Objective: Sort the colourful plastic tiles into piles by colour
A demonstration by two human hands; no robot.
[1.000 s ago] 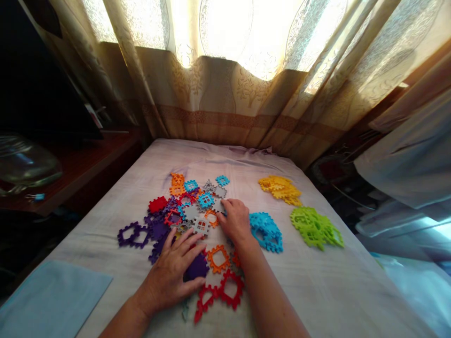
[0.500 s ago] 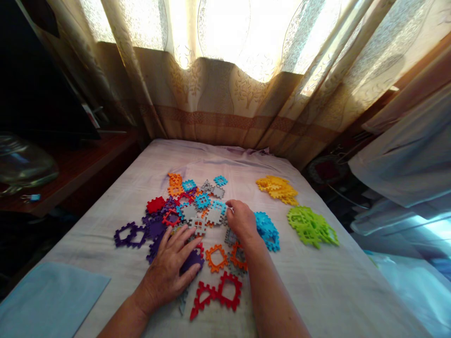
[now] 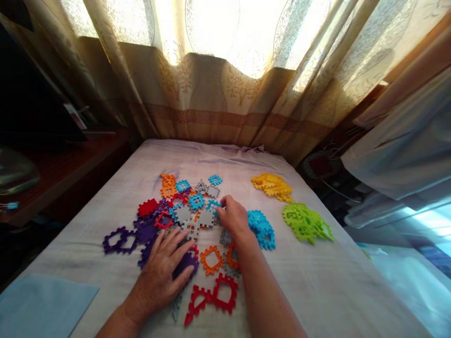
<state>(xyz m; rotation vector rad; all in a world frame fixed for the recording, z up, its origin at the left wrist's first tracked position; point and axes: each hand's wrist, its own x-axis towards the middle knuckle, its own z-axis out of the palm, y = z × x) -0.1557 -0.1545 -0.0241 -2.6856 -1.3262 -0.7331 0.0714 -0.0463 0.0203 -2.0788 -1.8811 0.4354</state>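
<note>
While apparently sorting by colour, pinching a light-blue window piece (image 3: 213,206) at the right side of the mixed heap (image 3: 183,215) with the right hand (image 3: 234,218); resting the left hand (image 3: 162,265), with fingers spread loose and gripping nothing, over a purple piece (image 3: 184,265). Probably needing next to lift clear of the neighbouring grey piece (image 3: 206,218), then carrying right to the light-blue pile (image 3: 261,229).

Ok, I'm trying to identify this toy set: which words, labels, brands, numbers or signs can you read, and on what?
None can be read.
Yellow pieces, green pieces, red pieces: no legible marking.
Pale item by the dark panel: any print is too small and blurred.
</note>
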